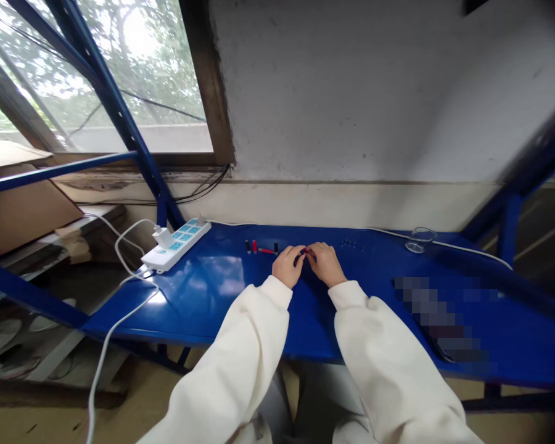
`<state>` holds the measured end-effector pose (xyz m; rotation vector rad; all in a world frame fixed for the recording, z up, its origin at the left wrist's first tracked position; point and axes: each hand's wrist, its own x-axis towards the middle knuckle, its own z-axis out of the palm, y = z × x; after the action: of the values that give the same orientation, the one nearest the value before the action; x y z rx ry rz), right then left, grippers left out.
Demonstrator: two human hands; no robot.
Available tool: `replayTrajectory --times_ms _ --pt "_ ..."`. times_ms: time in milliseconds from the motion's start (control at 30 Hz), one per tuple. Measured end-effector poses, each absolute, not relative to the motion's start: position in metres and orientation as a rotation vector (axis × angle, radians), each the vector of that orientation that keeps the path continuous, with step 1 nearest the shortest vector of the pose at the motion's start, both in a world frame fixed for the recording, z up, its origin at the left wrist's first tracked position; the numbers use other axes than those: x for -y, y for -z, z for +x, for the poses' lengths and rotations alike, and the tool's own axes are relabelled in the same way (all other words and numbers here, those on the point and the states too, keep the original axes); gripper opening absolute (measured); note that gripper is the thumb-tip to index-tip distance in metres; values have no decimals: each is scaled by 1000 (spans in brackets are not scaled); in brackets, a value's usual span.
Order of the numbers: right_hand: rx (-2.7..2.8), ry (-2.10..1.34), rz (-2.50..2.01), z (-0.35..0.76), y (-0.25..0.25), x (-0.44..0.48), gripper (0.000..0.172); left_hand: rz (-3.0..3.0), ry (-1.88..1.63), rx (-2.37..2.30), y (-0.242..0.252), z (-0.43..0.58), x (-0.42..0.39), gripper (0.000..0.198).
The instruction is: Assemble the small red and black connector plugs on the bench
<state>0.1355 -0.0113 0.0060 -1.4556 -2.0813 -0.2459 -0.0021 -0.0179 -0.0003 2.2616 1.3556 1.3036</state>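
Note:
My left hand (287,265) and my right hand (324,263) meet over the middle of the blue table. Their fingertips are pinched around a small red cylindrical piece (305,251), mostly covered by the fingers. Just left of them stand a black cylinder (275,247), a red cylinder (254,246) and another black cylinder (247,246), all small. A red one (265,251) lies on its side between them. Right of my hands are several tiny clear or metallic bits (348,243), too small to name.
A white power strip (176,245) with a plugged-in adapter lies at the table's left end, its cable hanging over the edge. A clear round object (415,246) sits at the back right near a white cable. A blurred-out dark flat item (437,320) lies on the right.

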Motion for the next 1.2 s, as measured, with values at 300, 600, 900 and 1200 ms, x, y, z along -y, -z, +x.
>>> replayTrajectory --times_ms 300,600,900,1200 --pt "2047 100 -1300 133 -3 10 16 2076 -1431 -1378 6 -2 11 13" --pt "1874 -10 -1532 137 1 10 25 1712 -1720 -1205 1 -2 9 11" --pt "1898 -54 -1502 138 4 9 29 1647 -1716 -1151 1 -1 10 16" --pt "1860 14 -1519 139 5 9 30 1767 -1697 -1189 2 -2 10 20"
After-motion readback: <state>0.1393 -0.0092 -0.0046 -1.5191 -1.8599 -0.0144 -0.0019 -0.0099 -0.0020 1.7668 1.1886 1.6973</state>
